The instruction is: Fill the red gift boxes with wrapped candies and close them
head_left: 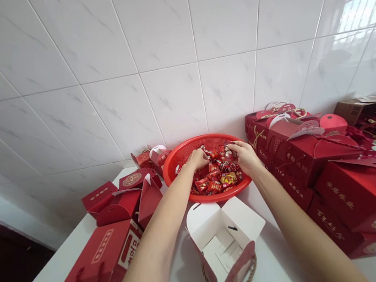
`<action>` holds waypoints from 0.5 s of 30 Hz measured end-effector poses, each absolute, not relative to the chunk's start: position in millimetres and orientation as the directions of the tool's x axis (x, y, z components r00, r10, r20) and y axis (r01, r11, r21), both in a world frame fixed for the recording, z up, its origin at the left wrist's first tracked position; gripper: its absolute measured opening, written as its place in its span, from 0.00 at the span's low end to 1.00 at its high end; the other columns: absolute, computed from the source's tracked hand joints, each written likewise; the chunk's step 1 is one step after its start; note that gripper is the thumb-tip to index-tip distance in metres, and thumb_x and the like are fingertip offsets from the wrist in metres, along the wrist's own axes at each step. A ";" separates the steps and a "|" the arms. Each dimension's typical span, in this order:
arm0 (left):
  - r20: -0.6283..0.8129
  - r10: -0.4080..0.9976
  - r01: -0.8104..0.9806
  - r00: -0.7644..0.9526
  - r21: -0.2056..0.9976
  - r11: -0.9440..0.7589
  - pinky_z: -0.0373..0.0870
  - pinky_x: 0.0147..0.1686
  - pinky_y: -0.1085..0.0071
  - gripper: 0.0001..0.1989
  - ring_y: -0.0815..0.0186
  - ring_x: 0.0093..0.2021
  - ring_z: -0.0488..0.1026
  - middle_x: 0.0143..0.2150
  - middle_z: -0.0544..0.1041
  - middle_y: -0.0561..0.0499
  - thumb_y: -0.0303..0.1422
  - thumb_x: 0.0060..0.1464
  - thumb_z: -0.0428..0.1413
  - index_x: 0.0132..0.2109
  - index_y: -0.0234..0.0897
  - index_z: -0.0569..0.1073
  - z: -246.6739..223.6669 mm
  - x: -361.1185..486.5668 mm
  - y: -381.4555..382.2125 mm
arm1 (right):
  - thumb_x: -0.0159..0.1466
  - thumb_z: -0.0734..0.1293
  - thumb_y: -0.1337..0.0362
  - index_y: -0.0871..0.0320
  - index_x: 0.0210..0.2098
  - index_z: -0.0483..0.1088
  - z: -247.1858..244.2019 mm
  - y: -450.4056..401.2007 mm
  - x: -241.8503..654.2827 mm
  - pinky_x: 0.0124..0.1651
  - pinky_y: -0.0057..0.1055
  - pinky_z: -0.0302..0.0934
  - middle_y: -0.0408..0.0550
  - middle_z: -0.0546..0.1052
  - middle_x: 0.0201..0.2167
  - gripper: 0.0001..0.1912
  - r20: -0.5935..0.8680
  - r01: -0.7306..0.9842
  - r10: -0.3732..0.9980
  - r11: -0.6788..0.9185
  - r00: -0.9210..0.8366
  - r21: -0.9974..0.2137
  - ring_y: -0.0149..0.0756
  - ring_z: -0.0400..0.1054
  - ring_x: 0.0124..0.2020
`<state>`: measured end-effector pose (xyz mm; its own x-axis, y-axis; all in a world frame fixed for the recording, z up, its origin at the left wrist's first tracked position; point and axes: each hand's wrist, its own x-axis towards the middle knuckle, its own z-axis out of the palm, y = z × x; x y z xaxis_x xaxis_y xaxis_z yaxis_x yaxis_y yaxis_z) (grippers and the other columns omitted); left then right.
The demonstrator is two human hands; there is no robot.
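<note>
A round red plastic basket [176, 158] stands against the tiled wall, with many wrapped candies [213, 177] inside. My left hand [198, 159] is over the candies at the basket's left, its fingers closed together; what they hold, if anything, is hidden. On the right side of the basket, my right hand [244, 155] pinches a dark red wrapped candy [229, 153] between thumb and fingers. In front of the basket sits an open box [220, 252], white inside, with its flaps spread and a rope handle. A small dark mark or slot shows on its inner wall.
Red gift boxes stand at the left [93, 260], with smaller ones behind them. Stacked red boxes [340, 195] with rope handles fill the right side. A brown carton [350, 110] with red items beside it is at the far right.
</note>
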<state>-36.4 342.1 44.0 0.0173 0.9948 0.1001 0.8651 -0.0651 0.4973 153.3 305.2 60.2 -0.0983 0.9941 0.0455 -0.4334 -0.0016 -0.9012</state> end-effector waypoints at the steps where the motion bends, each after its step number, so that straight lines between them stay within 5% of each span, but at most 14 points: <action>1: 0.117 0.993 0.863 0.006 0.501 -0.064 0.72 0.41 0.70 0.08 0.60 0.33 0.77 0.22 0.76 0.50 0.23 0.41 0.62 0.20 0.38 0.78 44.1 -36.5 343.1 | 0.49 0.73 0.67 0.55 0.26 0.65 60.0 305.1 153.4 0.24 0.30 0.71 0.38 0.72 0.17 0.11 0.047 -0.432 0.994 0.000 -0.098 -0.902 0.31 0.70 0.19; 6: 0.139 0.988 0.867 -0.062 0.499 -0.016 0.72 0.42 0.71 0.08 0.57 0.40 0.78 0.30 0.81 0.47 0.22 0.42 0.61 0.29 0.38 0.82 42.7 -41.3 346.4 | 0.49 0.73 0.66 0.55 0.27 0.66 60.0 304.4 153.5 0.23 0.28 0.70 0.38 0.72 0.18 0.12 0.052 -0.430 0.994 0.005 -0.097 -0.903 0.32 0.70 0.20; 11: 0.064 0.996 0.875 -0.065 0.483 0.026 0.72 0.46 0.68 0.29 0.57 0.45 0.78 0.44 0.82 0.46 0.19 0.42 0.61 0.53 0.43 0.79 40.0 -44.5 344.4 | 0.49 0.71 0.68 0.56 0.27 0.66 62.0 303.1 152.4 0.23 0.29 0.70 0.39 0.74 0.19 0.09 0.035 -0.434 0.996 -0.006 -0.087 -0.901 0.32 0.71 0.20; 15: 0.011 0.999 0.875 -0.030 0.484 0.021 0.71 0.50 0.67 0.33 0.54 0.53 0.76 0.53 0.80 0.45 0.21 0.42 0.62 0.57 0.45 0.77 38.0 -42.4 344.7 | 0.50 0.70 0.69 0.56 0.27 0.66 63.8 302.3 152.1 0.24 0.29 0.70 0.39 0.73 0.18 0.08 0.030 -0.435 0.996 -0.012 -0.090 -0.900 0.33 0.72 0.21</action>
